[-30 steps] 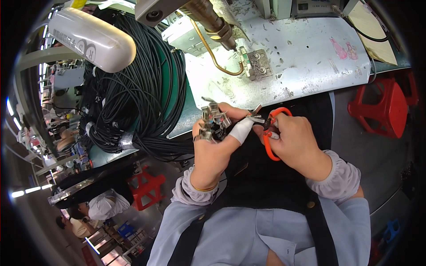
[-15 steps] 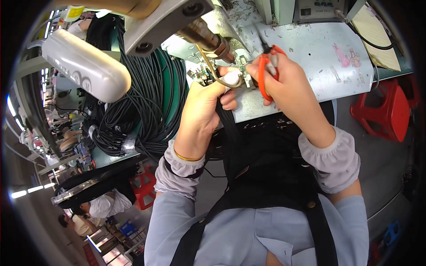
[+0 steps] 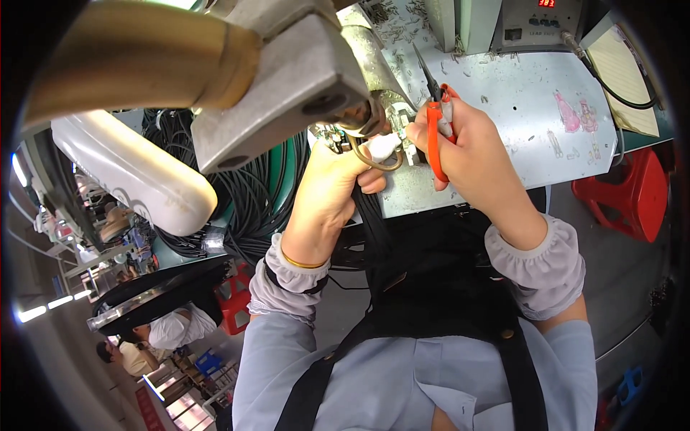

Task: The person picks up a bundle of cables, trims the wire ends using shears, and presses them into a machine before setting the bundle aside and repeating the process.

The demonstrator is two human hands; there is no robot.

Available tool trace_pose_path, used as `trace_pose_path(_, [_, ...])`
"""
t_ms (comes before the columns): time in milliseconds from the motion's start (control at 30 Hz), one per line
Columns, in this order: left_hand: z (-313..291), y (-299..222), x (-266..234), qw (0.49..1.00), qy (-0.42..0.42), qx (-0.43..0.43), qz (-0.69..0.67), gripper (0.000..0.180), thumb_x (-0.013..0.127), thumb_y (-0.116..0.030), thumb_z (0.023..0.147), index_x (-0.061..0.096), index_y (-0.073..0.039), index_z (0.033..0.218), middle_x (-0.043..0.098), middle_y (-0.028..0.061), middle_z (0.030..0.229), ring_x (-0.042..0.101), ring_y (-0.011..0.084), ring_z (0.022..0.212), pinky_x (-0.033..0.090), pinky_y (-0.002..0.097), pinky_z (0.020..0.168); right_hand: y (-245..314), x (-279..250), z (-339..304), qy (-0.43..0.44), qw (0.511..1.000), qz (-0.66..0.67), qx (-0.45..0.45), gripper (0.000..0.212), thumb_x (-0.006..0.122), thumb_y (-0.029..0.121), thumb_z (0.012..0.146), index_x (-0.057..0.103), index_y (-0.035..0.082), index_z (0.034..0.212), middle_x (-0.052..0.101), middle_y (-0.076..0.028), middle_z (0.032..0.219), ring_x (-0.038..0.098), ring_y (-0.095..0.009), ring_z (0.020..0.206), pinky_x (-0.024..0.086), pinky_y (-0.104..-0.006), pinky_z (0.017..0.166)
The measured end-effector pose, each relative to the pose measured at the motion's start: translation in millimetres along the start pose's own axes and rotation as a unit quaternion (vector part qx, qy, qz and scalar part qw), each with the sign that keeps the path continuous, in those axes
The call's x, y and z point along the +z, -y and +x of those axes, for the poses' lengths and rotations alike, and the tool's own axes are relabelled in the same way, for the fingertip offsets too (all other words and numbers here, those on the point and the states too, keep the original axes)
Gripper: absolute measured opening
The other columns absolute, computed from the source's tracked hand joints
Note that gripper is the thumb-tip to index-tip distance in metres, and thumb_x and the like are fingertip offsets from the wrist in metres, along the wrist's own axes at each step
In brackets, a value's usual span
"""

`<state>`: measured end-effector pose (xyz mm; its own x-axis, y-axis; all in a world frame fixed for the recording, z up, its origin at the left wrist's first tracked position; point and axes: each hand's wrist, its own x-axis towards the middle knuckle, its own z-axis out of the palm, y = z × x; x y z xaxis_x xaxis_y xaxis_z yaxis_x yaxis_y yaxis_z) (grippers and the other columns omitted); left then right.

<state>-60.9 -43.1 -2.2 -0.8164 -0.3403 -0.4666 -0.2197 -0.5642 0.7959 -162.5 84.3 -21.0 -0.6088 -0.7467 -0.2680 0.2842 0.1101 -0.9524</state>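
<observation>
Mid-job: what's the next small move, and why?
Perhaps ease the left hand, holding connectors, back slightly: the curved tube crosses the wrapped left thumb in view, so contact can't be ruled out. The right hand is occupied with cutters.

– Cable coils?
– Left of left hand.
– Hand tool?
– In right hand, over worktop.
– Behind?
– Control box at worktop's back; paper right of it.
– Stool?
– On floor, far right.
</observation>
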Motion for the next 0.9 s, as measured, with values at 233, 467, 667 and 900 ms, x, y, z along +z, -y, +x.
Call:
trace_pose_path(233, [-1.0,-2.8,2.3,1.000,0.001,-0.003,0.015,0.012,0.063,-0.007,0.075,0.053,-0.001,0.081,0.045,-0.0012,0.059,0.033,0.0043,0.044,0.027,0.0194,0.041,4.2,1.1,-0.1,-0.008,1.000,0.006,0.018,0.013,0.055,0.014,0.083,0.049,0.003,0.082,0.041,0.003,0.054,0.039,-0.004,0.038,0.031,-0.0189,0.035])
trace_pose_path(467, [-0.8,-0.8,-2.2,1.000,0.016,-0.001,0.014,0.011,0.060,-0.007,0.077,0.053,0.001,0.082,0.045,-0.0005,0.060,0.033,0.0048,0.045,0.027,0.0201,0.042,3.4,1.7,-1.2,-0.015,1.000,0.006,0.011,0.012,0.054,0.013,0.083,0.050,0.003,0.083,0.043,0.002,0.055,0.039,-0.004,0.038,0.031,-0.0186,0.035])
trace_pose_path(667, [-1.8,3.9,-3.2,1.000,0.014,-0.003,-0.020,0.010,0.059,-0.006,0.079,0.053,0.001,0.077,0.045,-0.0006,0.060,0.034,0.0051,0.047,0.028,0.0202,0.043,2.6,-0.3,-0.8,0.005,1.000,0.024,-0.005,0.008,0.051,0.011,0.083,0.050,0.002,0.084,0.045,0.001,0.057,0.040,-0.004,0.038,0.032,-0.0180,0.036])
trace_pose_path(900, [-3.7,7.0,-0.4,0.998,0.013,0.038,-0.040,0.008,0.057,-0.005,0.079,0.053,0.001,0.081,0.046,0.0001,0.061,0.035,0.0053,0.048,0.028,0.0204,0.044,1.1,2.2,-1.3,-0.016,0.999,0.028,-0.014,0.009,0.051,0.011,0.083,0.050,0.002,0.086,0.046,0.001,0.058,0.040,-0.004,0.040,0.033,-0.0180,0.036])
